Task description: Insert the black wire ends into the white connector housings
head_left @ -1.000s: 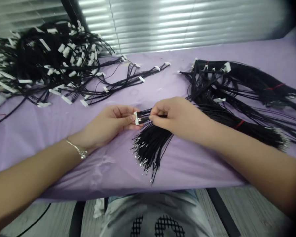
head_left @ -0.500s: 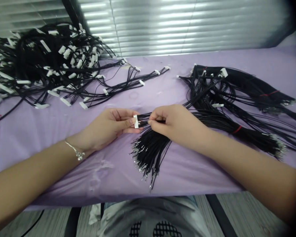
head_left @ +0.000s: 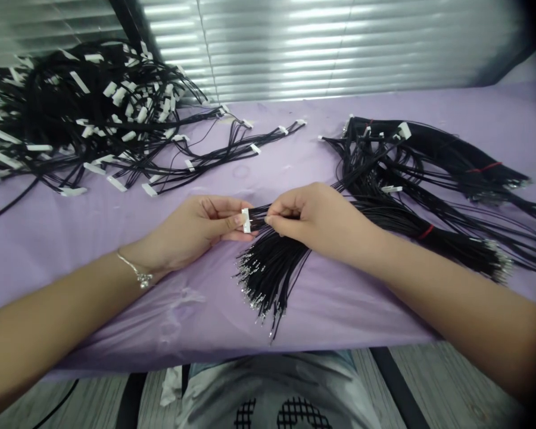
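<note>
Mid-table, over purple cloth [head_left: 277,170], the left hand [head_left: 195,223] pinches a white connector [head_left: 246,221]; the right hand [head_left: 319,214] pinches a thin wire [head_left: 259,221] just right of it. Probably wire-fitting, I'd judge, calling next for a straight, steady push.

one head-worn camera — close above the purple tabletop [head_left: 279,170] — looks forward and down.

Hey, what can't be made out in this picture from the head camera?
All in the head view:
White connector: slots too small to count; left hand covers part.
Loose black wires: partly hidden under the right hand.
Cable pile: cut off by the picture's left edge.
</note>
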### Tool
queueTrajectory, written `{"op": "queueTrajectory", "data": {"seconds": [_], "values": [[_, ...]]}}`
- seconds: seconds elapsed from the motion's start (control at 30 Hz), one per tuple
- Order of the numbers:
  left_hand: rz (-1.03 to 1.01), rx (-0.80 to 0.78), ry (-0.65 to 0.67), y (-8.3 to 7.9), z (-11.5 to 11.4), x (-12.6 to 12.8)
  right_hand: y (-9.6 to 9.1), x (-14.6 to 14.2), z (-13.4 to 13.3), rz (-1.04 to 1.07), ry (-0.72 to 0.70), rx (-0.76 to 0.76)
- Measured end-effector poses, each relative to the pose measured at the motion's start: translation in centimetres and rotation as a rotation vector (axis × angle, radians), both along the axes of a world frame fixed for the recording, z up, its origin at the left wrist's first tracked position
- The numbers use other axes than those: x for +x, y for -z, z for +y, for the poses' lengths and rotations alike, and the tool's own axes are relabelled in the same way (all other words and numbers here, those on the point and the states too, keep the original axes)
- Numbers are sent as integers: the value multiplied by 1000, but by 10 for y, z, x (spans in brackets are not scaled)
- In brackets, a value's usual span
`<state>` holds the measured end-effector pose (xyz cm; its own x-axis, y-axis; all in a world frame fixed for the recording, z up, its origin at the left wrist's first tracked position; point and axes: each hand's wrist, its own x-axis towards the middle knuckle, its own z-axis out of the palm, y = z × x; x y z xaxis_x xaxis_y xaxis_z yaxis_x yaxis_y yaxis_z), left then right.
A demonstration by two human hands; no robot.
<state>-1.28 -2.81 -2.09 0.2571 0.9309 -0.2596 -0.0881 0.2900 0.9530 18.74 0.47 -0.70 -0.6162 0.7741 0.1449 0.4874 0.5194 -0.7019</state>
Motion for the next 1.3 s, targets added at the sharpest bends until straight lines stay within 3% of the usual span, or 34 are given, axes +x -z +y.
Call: {"op": "queueTrajectory", "data": {"seconds": [0.47,0.53,0.63,0.7,0.8,0.87,1.1,1.3], "values": [[-6,12,-20,-1,-1,2,9,-8,-2,26,-52,-28],[-28,19,-38,-3,-1,4,4,-6,-5,-2,-39,94],[-96,60,-125,-6,-1,8,-5,-1,-11,-64,66,501],[-148,63,-178,-7,0,9,-8,1,-14,-174,69,648],[-159,13,-203,-6,1,8,-4,2,-13,-420,-48,525],[-131,-3,-209,-5,2,7,0,3,-9,-464,-96,401],[-115,-7,-193,-5,4,6,-6,7,-2,-241,-255,193],[-101,-10,-147,-8,2,5,-9,5,-3,-13,-203,198]]}}
